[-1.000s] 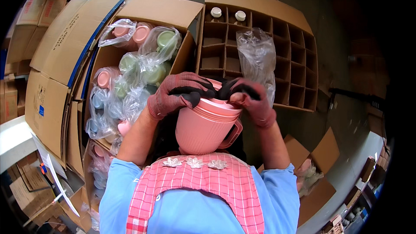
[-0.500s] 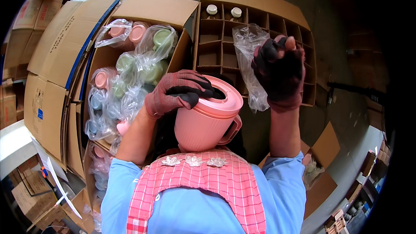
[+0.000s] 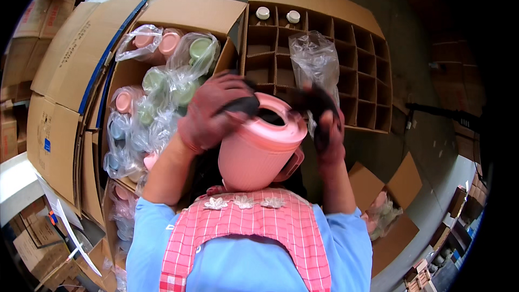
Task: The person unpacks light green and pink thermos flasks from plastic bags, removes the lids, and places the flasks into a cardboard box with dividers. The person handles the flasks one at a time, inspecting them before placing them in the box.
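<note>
A pink ribbed jug (image 3: 250, 154) with a side handle stands tilted against my apron, its round top facing up with a dark opening. My left hand (image 3: 216, 112), in a red and black glove, is at the left side of the jug's rim, its fingers smeared by motion. At the rim's right side is my right hand (image 3: 327, 130), gloved alike and blurred too; its fingertips are partly lost in shadow. A clear plastic bag (image 3: 314, 57) lies over the divided carton (image 3: 367, 89) just beyond my right hand.
Two bottles with white caps (image 3: 292, 17) stand in the carton's far cells. To my left, an open box (image 3: 230, 57) holds pink, green and blue jugs in plastic bags (image 3: 157, 92). Flattened cartons (image 3: 59, 140) lean beside it. A smaller open box (image 3: 397, 238) sits at lower right.
My right hand has come down and left from above the divided carton to the jug's rim. My left hand has shifted slightly up and left. The jug has hardly moved.
</note>
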`<move>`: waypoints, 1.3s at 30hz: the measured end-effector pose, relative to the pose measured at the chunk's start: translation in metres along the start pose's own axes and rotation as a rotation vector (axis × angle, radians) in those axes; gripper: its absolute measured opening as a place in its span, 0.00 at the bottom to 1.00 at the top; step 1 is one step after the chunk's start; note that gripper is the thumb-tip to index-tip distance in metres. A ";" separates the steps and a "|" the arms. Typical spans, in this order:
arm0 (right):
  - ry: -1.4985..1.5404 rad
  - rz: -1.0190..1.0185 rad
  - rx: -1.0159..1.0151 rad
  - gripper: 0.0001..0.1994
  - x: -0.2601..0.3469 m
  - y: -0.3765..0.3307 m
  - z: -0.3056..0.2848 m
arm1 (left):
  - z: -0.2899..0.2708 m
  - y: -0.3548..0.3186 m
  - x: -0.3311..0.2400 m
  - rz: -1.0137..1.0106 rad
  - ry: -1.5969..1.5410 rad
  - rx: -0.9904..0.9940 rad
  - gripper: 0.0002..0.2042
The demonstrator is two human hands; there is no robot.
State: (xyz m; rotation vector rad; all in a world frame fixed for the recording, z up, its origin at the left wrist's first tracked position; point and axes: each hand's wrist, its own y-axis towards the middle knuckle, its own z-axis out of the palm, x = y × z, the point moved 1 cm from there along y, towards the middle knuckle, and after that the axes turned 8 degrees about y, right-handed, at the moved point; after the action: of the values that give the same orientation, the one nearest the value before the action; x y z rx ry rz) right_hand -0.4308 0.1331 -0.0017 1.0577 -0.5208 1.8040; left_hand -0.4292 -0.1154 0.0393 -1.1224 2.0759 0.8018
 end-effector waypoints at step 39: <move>-0.522 -0.084 0.092 0.43 -0.015 -0.011 -0.008 | 0.046 0.013 0.022 -0.139 0.094 -0.190 0.33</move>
State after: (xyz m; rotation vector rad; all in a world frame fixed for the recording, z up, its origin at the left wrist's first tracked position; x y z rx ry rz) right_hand -0.4224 0.1362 -0.0197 1.6027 -0.6940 1.4829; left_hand -0.4384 -0.0854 -0.0031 -1.4154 2.0028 0.9080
